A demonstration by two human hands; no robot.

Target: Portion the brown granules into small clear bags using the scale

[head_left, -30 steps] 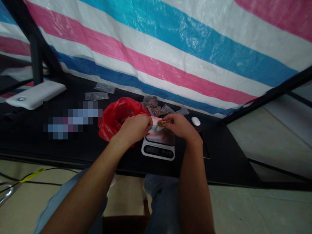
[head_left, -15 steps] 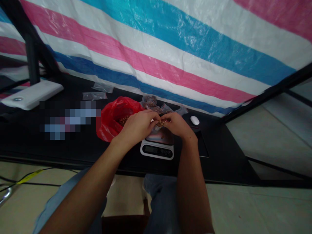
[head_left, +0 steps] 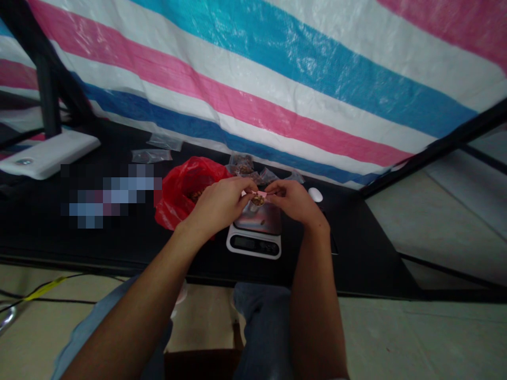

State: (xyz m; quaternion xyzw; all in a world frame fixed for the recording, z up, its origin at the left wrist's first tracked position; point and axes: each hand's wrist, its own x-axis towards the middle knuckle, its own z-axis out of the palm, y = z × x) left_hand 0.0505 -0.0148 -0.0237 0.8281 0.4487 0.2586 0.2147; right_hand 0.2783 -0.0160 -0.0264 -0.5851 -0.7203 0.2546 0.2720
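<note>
Left hand (head_left: 225, 201) and right hand (head_left: 295, 202), fingertips farther apart than a half-second ago, seem to pinch opposite sides of a container (head_left: 254, 206) above the scale (head_left: 254, 244), baring more brown bits (head_left: 259, 200).

Left hand (head_left: 227, 199) and right hand (head_left: 291, 200) close together, both curled inward

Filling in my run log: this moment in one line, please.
left hand: beside container; right hand: beside container; container: brown pieces inside, over scale; red bag: open, left of scale
</note>
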